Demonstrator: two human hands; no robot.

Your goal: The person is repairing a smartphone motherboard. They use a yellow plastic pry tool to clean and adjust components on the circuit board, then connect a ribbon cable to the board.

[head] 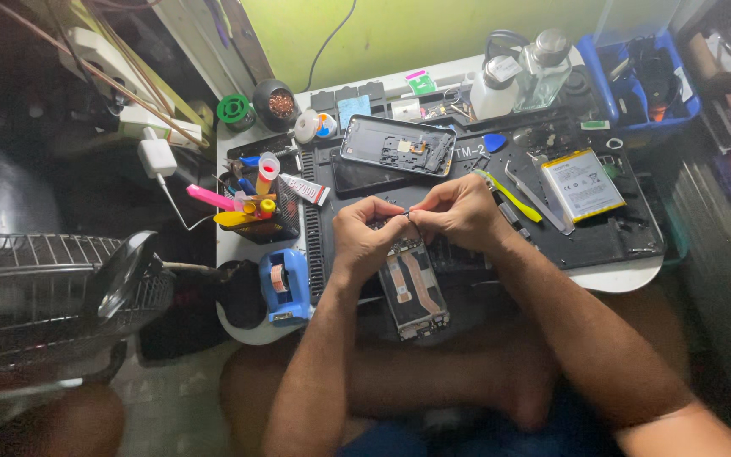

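**Both hands pinch at the opened phone**

The left hand [365,237] and right hand [458,211] meet fingertip to fingertip, pinching a small part at the top edge of the phone [414,292]. The battery [581,184] lies at 2 o'clock, the back cover [398,144] at 12.

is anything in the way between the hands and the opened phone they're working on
Nothing visible. Both the left hand and right hand already rest on the top end of the opened phone, fingertips pinched together there; whatever they pinch is too small to tell.
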